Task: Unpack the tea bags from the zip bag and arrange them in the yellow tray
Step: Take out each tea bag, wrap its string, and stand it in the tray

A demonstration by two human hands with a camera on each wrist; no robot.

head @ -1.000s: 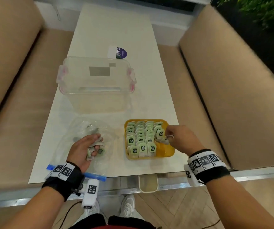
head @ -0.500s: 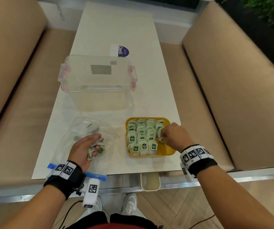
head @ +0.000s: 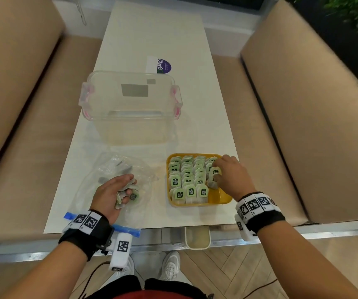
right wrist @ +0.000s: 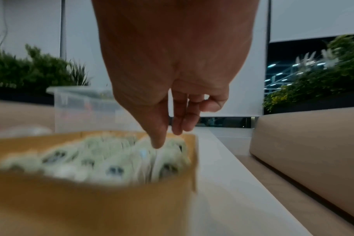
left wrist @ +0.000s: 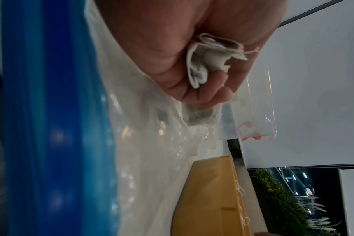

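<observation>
The yellow tray (head: 219,199) sits near the table's front right and holds rows of green-labelled tea bags (head: 186,180); its near right corner is bare. My right hand (head: 227,175) reaches into the tray's right column. In the right wrist view its thumb tip (right wrist: 158,143) rests on a tea bag (right wrist: 168,164), with the fingers straight just behind. My left hand (head: 117,190) lies on the clear zip bag (head: 113,167) and grips a small bunch of tea bags (head: 130,196), seen crumpled in the palm (left wrist: 204,63). A few more lie inside the bag.
A clear lidless container (head: 130,108) with pink clips stands behind the bag and tray. A purple sticker (head: 163,65) lies farther back. Tan benches (head: 303,126) flank the narrow white table (head: 212,130). The bag's blue zip strip (head: 126,230) hangs over the front edge.
My right hand has moved from the tray's near right part back along the right column, bringing a tea bag with it. The left hand has stayed put on the zip bag.
</observation>
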